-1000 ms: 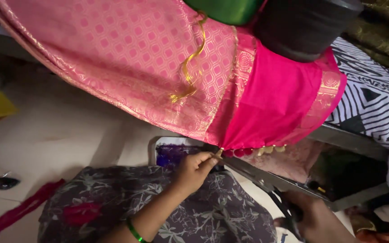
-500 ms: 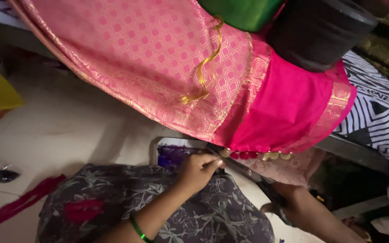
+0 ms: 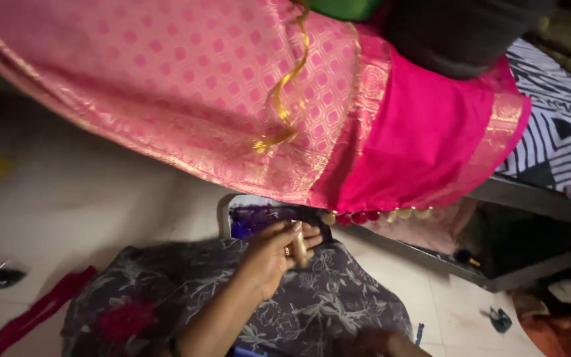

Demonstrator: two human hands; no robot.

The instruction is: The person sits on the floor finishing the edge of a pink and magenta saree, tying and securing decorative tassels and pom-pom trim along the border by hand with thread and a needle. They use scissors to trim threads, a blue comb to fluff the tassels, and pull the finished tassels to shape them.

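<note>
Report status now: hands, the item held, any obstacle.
Left hand pinching small gold piece. Right hand low, empty-looking. Pink fabric hangs just above.

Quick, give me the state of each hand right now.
Left hand: closed, pinching a small gold bead over the lap.
Right hand: only partly in view at the bottom edge; cannot tell.
</note>
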